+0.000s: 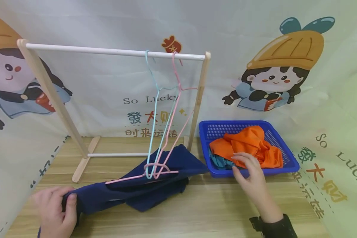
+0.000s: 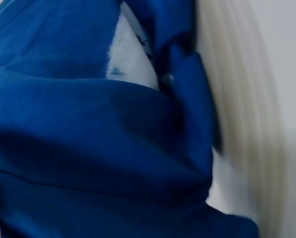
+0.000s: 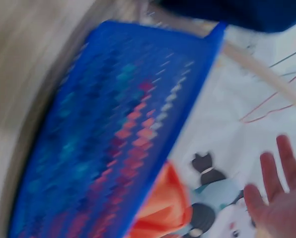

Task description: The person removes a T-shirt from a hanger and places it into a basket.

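Note:
At the lower left my left hand (image 1: pixel 55 210) grips one end of a navy garment (image 1: pixel 98 196), its thumb over the cloth. The garment stretches right across the table toward the basket. A pink hanger (image 1: pixel 125 179) lies on the garment, partly covered by it. Close up, the left wrist view is filled by the blue cloth (image 2: pixel 78 114). My right hand (image 1: pixel 251 177) is held with fingers spread and nothing in them, at the front of a blue basket (image 1: pixel 206 145). Inside the basket are an orange cloth (image 1: pixel 250 145) and a teal cloth (image 1: pixel 221 162).
A rack with wooden legs and a white rail (image 1: pixel 107 51) stands at the back left. From its right end hang a light-blue hanger (image 1: pixel 154 119) and another pink hanger (image 1: pixel 175 109), in front of the navy garment. A printed sheet (image 1: pixel 220 29) covers the walls behind.

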A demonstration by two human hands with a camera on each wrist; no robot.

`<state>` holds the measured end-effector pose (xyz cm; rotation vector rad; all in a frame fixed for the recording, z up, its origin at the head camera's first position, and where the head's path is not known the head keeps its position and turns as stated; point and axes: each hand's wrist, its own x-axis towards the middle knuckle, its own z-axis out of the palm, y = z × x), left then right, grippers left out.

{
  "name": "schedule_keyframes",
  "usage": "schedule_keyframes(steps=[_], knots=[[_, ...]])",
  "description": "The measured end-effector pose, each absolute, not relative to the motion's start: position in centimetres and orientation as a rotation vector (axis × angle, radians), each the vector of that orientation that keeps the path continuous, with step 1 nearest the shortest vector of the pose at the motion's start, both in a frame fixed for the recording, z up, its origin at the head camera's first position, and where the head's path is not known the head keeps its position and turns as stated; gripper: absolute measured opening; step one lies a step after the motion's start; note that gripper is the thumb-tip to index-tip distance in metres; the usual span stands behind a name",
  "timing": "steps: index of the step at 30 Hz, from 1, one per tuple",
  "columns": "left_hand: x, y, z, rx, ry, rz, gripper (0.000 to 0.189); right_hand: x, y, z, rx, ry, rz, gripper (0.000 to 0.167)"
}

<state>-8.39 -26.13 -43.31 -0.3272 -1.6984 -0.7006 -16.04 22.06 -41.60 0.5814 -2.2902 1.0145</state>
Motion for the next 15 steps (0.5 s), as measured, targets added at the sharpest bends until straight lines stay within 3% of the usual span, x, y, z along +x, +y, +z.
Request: schedule_keyframes(steps=[8, 15], knots=[[-9.2, -23.3, -42.7, -0.433, -1.796, -0.752, 0.051, -14.3, 18.2, -40.1, 1.085, -2.216, 1.05, 0.046], [-9.3, -20.1, -41.4, -0.542, -1.822, -0.735, 0.048, -12.9, 15.6, -39.7, 1.237, -2.261, 0.984, 0.041]])
